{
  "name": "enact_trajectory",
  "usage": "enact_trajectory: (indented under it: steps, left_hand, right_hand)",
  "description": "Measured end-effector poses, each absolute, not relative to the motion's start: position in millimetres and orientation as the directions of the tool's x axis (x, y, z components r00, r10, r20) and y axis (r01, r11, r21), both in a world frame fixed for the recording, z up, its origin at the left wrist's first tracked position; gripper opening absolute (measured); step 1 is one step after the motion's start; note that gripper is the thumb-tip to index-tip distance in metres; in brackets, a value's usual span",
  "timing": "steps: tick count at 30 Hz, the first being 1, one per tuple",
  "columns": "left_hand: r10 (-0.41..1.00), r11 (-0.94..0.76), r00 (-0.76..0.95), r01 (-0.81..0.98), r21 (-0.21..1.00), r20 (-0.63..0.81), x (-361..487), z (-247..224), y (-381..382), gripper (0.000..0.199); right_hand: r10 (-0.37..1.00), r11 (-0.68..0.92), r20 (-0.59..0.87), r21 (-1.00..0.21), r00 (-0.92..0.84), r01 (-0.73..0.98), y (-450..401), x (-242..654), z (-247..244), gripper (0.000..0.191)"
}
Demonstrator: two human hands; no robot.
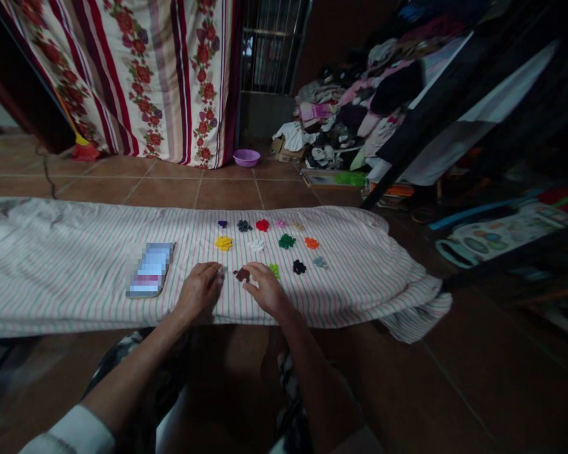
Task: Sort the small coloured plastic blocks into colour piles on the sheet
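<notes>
Looks like the brown pile [241,275] on the cloth-covered table [360,271] is being worked, right hand [267,291] at its edge, thumb and finger parted, left hand [199,289] curled nearby (can't tell if it's holding anything), so I'd guess a light pinch is needed.

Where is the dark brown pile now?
In the head view, the dark brown pile lies on the striped cloth between the left hand and right hand, nearer the right.
</notes>
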State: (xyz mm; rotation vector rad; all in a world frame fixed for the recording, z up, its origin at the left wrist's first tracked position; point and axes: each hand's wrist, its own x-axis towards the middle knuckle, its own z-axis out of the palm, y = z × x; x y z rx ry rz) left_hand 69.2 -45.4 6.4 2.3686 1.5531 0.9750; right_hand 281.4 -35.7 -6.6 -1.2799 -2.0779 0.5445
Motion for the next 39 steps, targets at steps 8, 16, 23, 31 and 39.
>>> enact_trajectory:
  steps: [8,16,23,31,39]
  left_hand:
    - [0.963,-0.139,0.067,0.952,0.273,0.26,54,18,-59,0.058]
    - [0.95,-0.253,0.211,0.952,0.171,0.231,69,17,-49,0.041]
    - [0.904,-0.326,0.234,0.919,0.222,0.358,67,8,-40,0.021]
    - [0.873,-0.371,0.263,0.905,0.208,0.412,62,5,-35,0.018]
    - [0.815,-0.46,0.354,0.877,0.14,0.459,61,9,-35,0.025]
  right_hand:
    - [0.888,0.456,0.248,-0.591,-0.388,0.665,-43,280,10,0.032]
    - [0.883,0.468,0.259,-0.541,-0.391,0.699,-43,275,11,0.04]
    - [0.876,0.482,0.287,-0.547,-0.387,0.685,-42,275,7,0.035]
    - [0.855,0.507,0.413,-0.542,-0.313,0.67,-40,281,7,0.027]
    - [0.861,0.325,0.508,-0.519,-0.021,0.791,-35,335,3,0.026]
